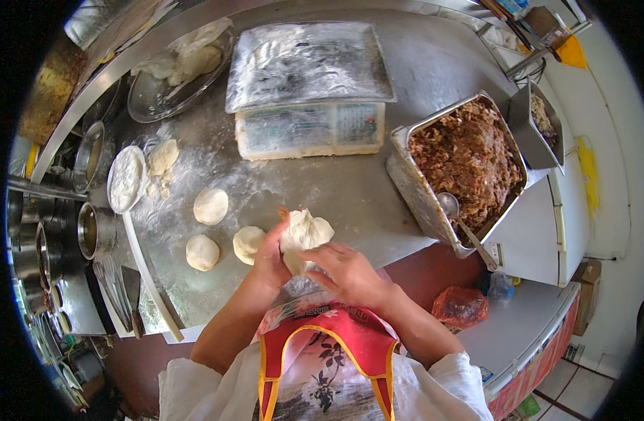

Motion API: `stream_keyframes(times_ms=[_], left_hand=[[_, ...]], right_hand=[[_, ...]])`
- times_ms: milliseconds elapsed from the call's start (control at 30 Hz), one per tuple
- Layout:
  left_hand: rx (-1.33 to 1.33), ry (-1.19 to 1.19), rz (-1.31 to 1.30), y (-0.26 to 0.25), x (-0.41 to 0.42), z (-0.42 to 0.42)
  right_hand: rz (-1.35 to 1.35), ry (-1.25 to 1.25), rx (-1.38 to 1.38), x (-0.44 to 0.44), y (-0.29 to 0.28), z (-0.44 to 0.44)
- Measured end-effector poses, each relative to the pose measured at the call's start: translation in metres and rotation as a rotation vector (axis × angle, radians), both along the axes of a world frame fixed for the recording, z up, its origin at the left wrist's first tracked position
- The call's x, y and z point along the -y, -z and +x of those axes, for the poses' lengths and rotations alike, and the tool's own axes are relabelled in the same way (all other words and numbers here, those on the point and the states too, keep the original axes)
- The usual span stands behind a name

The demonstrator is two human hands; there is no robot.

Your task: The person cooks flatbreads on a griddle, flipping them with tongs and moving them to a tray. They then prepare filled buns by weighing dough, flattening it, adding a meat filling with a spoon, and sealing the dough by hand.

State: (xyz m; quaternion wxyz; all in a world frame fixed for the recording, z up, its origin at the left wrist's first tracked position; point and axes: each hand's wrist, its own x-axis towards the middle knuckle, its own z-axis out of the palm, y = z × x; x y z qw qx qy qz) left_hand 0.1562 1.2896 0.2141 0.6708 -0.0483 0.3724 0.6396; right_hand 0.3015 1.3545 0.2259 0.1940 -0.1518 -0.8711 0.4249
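Note:
A soft piece of pale dough (305, 231) is held between my two hands above the front edge of the steel worktop. My left hand (273, 252) cups it from the left side, thumb pointing up. From the right, my right hand (348, 271) lays its bent fingers against the lower part of the dough. Just left of my left hand sits a round dough ball (247, 244), partly covered by that hand. Two more dough balls, one lower (202, 252) and one higher (211, 206), rest farther left on the floured steel.
A flour-dusted scale (308, 131) stands at the back. At right, a steel pan (416, 194) holds minced filling (464, 158) and a metal spoon (449, 205). Leftward are a long-handled scoop of flour (127, 179), dough scraps (163, 158), a bowl (158, 100) with dough, and metal tools (114, 294).

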Motion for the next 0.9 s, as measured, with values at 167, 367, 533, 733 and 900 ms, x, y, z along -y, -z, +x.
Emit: stream_keyframes(times_ms=[167,367,533,733,900], left_hand=[[-0.254,0.251,-0.084,-0.007,-0.013,0.021],[0.496,0.278,0.014,0.059,-0.028,0.053],[-0.371,0.452,0.034,-0.003,-0.029,0.067],[-0.265,0.258,-0.059,0.054,-0.026,0.057],[-0.427,0.225,-0.024,0.067,-0.018,0.065]], right_hand=[[0.147,0.557,0.080,-0.018,-0.022,0.090],[0.215,0.691,0.005,-0.023,-0.062,0.133],[0.088,0.499,0.409,-0.021,0.010,0.130],[0.488,0.589,0.464,-0.039,0.089,0.109],[-0.003,0.615,0.259,-0.029,0.089,0.105]])
